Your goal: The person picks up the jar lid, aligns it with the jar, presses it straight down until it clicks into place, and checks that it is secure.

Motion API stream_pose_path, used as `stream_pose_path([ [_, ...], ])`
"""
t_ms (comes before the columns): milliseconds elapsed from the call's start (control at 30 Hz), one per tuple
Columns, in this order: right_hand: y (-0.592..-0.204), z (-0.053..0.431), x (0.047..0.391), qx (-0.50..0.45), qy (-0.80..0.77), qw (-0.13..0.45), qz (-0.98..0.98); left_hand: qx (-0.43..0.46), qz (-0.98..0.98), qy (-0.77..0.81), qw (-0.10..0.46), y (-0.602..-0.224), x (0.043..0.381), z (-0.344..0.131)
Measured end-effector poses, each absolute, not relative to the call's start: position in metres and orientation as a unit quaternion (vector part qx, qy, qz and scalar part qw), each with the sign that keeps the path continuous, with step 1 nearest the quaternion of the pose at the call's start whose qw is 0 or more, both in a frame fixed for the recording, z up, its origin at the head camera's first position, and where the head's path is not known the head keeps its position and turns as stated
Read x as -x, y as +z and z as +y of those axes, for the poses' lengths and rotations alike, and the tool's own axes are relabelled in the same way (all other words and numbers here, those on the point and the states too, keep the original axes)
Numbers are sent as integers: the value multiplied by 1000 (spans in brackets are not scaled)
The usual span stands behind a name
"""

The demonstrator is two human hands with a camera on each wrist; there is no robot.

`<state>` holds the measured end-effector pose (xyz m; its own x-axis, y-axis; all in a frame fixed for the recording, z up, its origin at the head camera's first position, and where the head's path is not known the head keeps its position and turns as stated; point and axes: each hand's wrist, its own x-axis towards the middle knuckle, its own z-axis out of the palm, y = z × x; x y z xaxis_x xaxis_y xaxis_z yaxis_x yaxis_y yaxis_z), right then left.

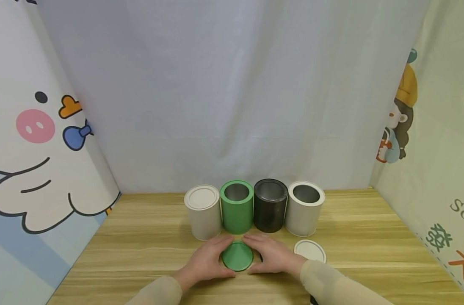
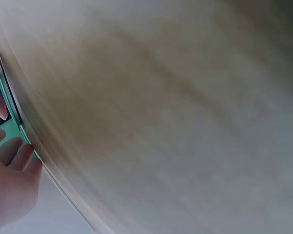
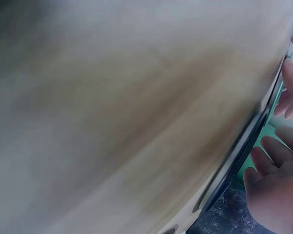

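A round green lid [image 1: 237,256] lies flat on the wooden table in the head view, in front of the green can [image 1: 237,212]. My left hand [image 1: 206,260] curves around the lid's left side, thumb towards me and fingers at the far edge. Mirroring it on the right is my right hand [image 1: 272,255], its fingertips near the lid's far right edge. Neither hand's fingers are closed up. A dark edge, mostly hidden, shows by the right palm; in the right wrist view a black rim [image 3: 234,163] lies near that hand.
Beside the green can stand a lidded white can [image 1: 203,216] on the left, a black can [image 1: 270,209] and an open-topped white can [image 1: 305,212] on the right. A white lid [image 1: 310,250] lies behind my right forearm. Printed curtains [image 1: 236,93] enclose the table [image 1: 133,237].
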<state>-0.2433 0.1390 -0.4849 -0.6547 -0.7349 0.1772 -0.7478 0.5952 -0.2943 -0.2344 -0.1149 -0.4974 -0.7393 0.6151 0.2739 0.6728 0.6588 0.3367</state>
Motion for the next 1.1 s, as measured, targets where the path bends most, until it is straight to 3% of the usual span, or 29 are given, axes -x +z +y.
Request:
stream_pose_path([
  [1100,-489,125,243,-396,158,4,-905,384,-908,-162,42,-495,237,-117],
])
